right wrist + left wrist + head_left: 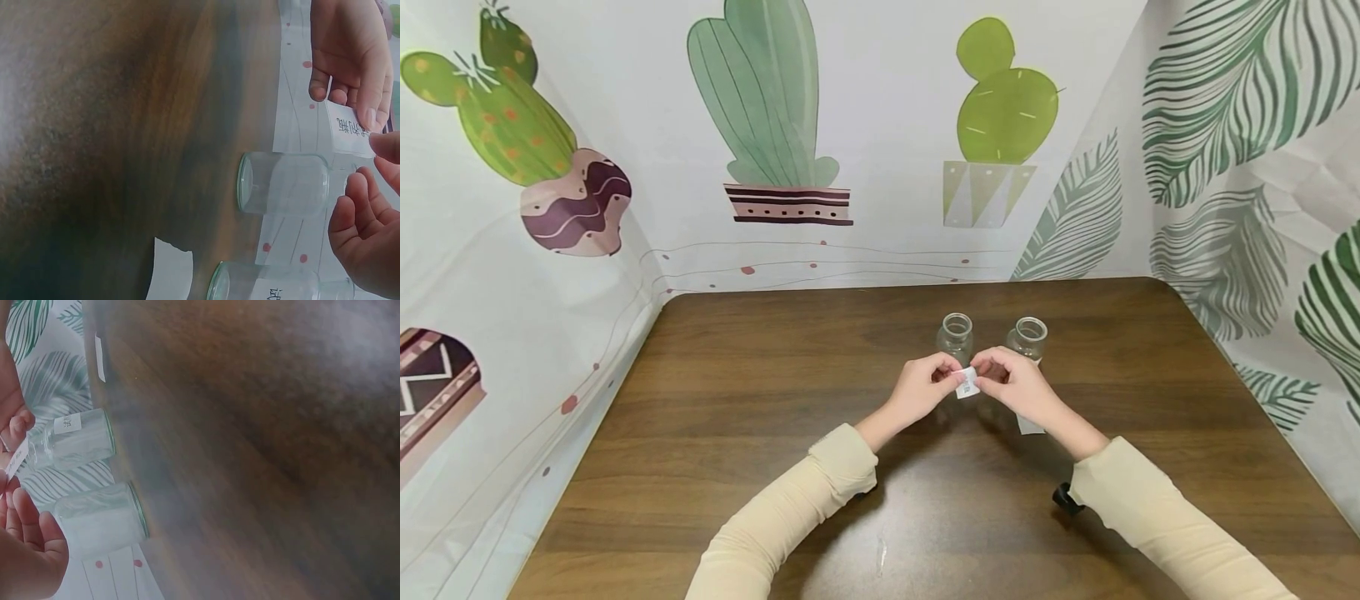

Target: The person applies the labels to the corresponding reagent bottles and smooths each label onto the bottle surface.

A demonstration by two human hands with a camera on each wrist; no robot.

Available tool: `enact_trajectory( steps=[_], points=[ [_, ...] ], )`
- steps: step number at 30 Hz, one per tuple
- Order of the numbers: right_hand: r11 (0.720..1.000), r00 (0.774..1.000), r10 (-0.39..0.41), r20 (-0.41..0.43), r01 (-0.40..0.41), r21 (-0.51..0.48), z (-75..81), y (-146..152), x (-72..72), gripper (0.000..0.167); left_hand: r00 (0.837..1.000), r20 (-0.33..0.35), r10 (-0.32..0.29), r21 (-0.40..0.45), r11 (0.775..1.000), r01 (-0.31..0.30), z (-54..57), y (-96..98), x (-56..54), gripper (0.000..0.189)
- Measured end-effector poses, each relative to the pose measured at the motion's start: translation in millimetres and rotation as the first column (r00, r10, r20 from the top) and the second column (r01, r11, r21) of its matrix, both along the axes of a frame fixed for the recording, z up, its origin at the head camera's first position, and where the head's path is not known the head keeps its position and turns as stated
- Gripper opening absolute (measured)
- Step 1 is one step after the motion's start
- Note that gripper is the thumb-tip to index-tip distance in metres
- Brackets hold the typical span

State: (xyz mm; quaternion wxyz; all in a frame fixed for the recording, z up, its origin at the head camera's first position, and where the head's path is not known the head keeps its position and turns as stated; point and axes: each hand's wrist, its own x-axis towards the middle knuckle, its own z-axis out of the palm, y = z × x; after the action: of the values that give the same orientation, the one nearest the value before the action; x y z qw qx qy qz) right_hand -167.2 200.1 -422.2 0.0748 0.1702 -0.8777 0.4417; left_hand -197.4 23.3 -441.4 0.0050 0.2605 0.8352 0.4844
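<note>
My left hand [928, 385] and right hand [1015, 383] pinch a small white paper label [967, 383] between thumbs and fingers, one at each side. Handwritten characters show on the label [347, 131] in the right wrist view. Just beyond the hands stand two open clear glass jars. No label shows on the left jar [284, 181]. The right jar [75, 440] bears a white label with writing and is partly hidden behind my right hand in the head view.
A white paper strip [1031, 427] lies on the brown wooden table [760, 367], partly under my right hand in the head view. Behind the table's far edge hangs a white cloth [895, 125] printed with cacti and leaves. A black device [1066, 498] sits at the right cuff.
</note>
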Motion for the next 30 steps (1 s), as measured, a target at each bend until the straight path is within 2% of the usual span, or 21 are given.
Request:
enact_trajectory(
  steps=[13,18,24,30],
  points=[
    [1.000,1.000,-0.007,-0.011,0.007,0.014,-5.4,-2.2,-1.3,0.013,0.999,-0.014,-0.037,-0.033,0.999,0.037,1.1,1.7,3.8,0.010],
    [0.996,0.997,-0.050,-0.058,0.054,0.067,-4.8,-4.5,1.0,0.011,1.000,0.001,-0.025,-0.023,0.999,0.025,-0.6,3.6,4.2,0.011],
    [0.974,0.976,-0.139,-0.166,0.165,0.153,-3.1,-9.1,5.4,0.012,0.999,0.044,0.018,0.004,1.000,-0.018,-1.5,7.4,3.5,0.014],
    [0.958,0.941,-0.191,-0.279,0.240,0.156,-5.8,-11.6,7.7,0.014,0.990,0.124,0.065,0.043,0.997,-0.071,-2.8,12.3,2.1,0.015]
  ],
)
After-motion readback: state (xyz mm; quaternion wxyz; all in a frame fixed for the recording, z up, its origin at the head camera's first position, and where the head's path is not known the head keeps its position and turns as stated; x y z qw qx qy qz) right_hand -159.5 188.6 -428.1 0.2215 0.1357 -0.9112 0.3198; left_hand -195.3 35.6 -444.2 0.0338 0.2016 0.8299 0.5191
